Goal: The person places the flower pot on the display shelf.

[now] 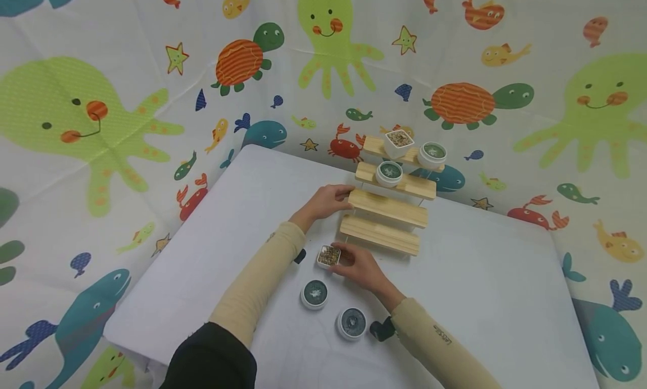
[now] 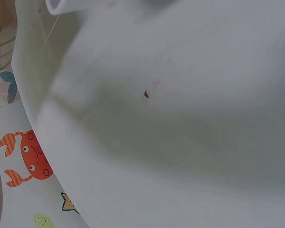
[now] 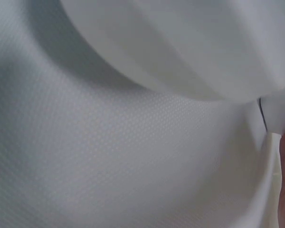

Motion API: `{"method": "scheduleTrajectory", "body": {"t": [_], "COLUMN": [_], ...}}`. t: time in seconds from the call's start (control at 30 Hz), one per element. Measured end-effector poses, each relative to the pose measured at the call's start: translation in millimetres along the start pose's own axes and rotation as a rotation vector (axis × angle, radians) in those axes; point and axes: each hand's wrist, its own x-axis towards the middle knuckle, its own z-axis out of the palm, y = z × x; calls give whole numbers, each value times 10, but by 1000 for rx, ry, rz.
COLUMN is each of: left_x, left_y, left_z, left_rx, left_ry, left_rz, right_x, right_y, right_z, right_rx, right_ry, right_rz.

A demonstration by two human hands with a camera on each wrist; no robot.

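Head view: at the lower centre, two round pots, the near pot [image 1: 352, 323] and the left pot [image 1: 315, 293], stand upright on the white table [image 1: 485, 299], dark tops up, apart from each other and just short of your right hand [image 1: 363, 268]. Your right sleeve [image 1: 437, 335] passes beside the near pot, so that forearm has little room on its left. At mid-frame your right thumb and fingers pinch the square pot [image 1: 329, 256] by its right side, probably to keep its mouth level, since it holds loose brown bits. You cannot tell whether its base touches the cloth.

Above it, your left hand [image 1: 328, 201] reaches the left end of the wooden rack's [image 1: 387, 207] third tier from the top, seemingly to steady it; whether the fingers grip or merely touch is not clear. Your left forearm covers part of the table.

Farther up, a round pot [image 1: 389, 174] sits on the second tier. On the top tier stand another square pot [image 1: 399, 143] and, to its right, a white-rimmed pot [image 1: 432, 154]. Behind hangs the sea-animal curtain [image 1: 374, 18], close to the rack.
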Motion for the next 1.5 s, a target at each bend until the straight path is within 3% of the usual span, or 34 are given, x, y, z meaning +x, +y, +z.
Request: {"method": "scheduleTrajectory", "body": {"t": [0.13,0.37,0.6,0.93,1.17,1.5], "left_x": [-3,-11,-20,-28,-15,14], "left_y": [15,16,0,4,11,14], "left_z": [0,6,2,6,8,6], "left_rx": [-3,-12,-15,-18,-7,-20], "left_ry": [-2,-6,4,6,-1,-6], "left_rz": [2,14,8,7,-8,-9], "right_x": [-8,-67,-101,-174,-199,-223], "right_y": [-1,-98,-169,-202,-394,-614], "right_z": [12,-68,-265,-462,-809,-1430], "right_rx": [36,-59,31,52,3,4], "right_ry": [19,84,149,209,308,577], "right_rz": [18,123,161,210,310,375]}}
